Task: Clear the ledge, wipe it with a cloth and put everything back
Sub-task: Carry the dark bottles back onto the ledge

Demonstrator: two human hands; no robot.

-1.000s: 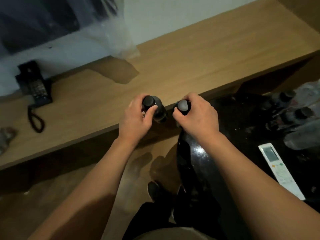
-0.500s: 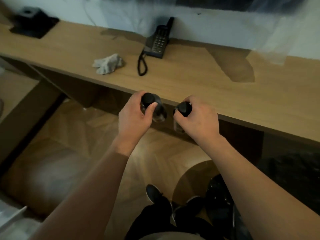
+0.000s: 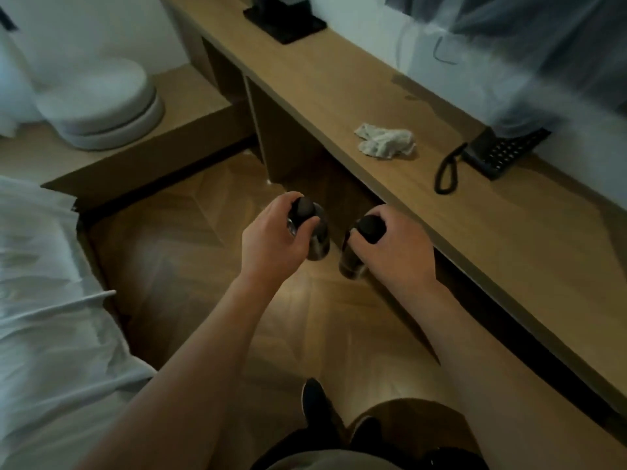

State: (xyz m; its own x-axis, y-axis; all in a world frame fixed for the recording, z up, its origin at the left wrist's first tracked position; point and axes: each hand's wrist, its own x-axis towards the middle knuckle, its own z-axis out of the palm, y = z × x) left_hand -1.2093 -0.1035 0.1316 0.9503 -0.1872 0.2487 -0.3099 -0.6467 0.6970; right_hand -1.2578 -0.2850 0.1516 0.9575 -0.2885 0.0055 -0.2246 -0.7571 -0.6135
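The left hand [image 3: 271, 242] has its fingers [image 3: 307, 225] wrapped round the neck of a dark-capped bottle [image 3: 314, 232]; the right hand [image 3: 393, 249] grips a second bottle [image 3: 353, 259] the same way. Both hang over the floor [image 3: 210, 266], just off the counter [image 3: 339, 93] edge. On the counter lie a crumpled cloth [image 3: 386, 144], a phone [image 3: 502, 150] near it, and a black tray [image 3: 285, 23] at the far end. A bed [image 3: 44, 300] sits to the left.

Bare forearms, no sleeves; dark trousers and dark shoes [image 3: 314, 398] (both blurred).
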